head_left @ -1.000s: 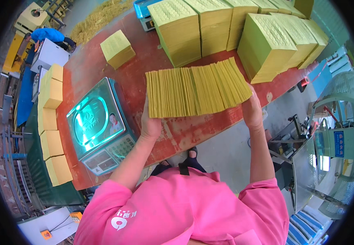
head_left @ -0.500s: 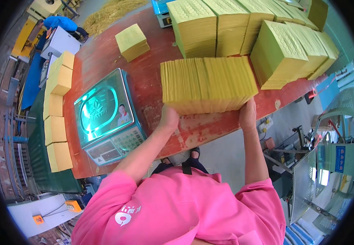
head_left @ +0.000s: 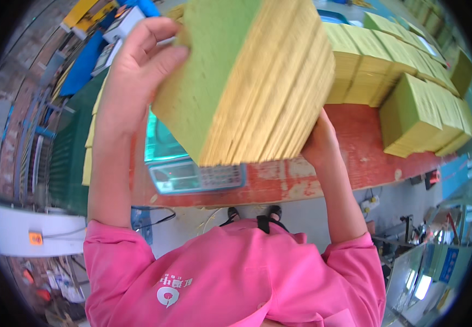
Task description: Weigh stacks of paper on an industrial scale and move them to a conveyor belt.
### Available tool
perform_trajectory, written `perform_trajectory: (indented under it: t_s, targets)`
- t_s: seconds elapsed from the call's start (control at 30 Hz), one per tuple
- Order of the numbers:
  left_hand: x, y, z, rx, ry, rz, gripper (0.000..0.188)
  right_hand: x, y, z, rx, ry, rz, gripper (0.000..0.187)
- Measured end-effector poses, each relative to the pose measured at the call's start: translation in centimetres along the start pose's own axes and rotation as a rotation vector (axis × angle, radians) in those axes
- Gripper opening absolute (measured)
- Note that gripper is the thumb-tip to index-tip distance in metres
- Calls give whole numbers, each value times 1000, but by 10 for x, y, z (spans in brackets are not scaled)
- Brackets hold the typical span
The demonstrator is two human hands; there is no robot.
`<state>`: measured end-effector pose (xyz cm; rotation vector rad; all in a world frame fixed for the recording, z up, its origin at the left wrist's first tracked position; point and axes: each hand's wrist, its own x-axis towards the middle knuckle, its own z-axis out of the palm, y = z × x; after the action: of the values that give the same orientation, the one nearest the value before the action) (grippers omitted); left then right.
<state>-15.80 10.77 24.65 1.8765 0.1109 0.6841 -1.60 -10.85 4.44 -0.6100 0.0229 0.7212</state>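
The stack of yellow sheets is held up at 12 o'clock from the centre of the view, tilted, with its broad green-tinted face turned toward 9 o'clock and its layered sheet edges toward 4 o'clock. The left hand is positioned between 10 and 11 o'clock, with the thumb and curled fingers at the left margin of the stack; whether they clamp it cannot be determined. The right hand is between 2 and 3 o'clock, clamped on the lower right side of the stack, with its fingers largely hidden behind the sheets. At 9 o'clock, the weighing scale sits on the red table, partly covered from view by the stack. A row of sheet piles stands between 1 and 2 o'clock; a nearer group of piles stands between 2 and 3 o'clock. A column of yellow blocks lines the table's edge between 9 and 10 o'clock. The pink shirt occupies 6 o'clock. Blur softens the stack's outline.
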Motion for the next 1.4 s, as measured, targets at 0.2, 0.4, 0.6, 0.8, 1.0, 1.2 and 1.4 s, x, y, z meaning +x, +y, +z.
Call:
perform_trajectory:
  t_s: [0.2,0.4,0.6,0.8,1.0,1.2,1.4]
  targets:
    - [-32,-17,-130,-438,63,-342,50,67,114,101,-80,-234,468,54]
    - [-58,-64,-215,-505,205,-549,45,100,202,136,-164,-249,609,57]
    - [-33,-101,-220,-401,218,-660,45,96,209,131,-393,26,447,50]
    - [11,-104,-180,-352,21,-603,44,102,167,106,-1160,-40,39,44]
    - [12,-104,-170,-359,-79,-546,45,55,129,100,-1270,33,-500,28]
    - [9,-105,-177,-423,-12,-478,47,30,98,5,-1185,238,-585,22]
    - [-1,-113,-206,-545,70,-620,49,9,70,-77,-1524,504,-686,26]
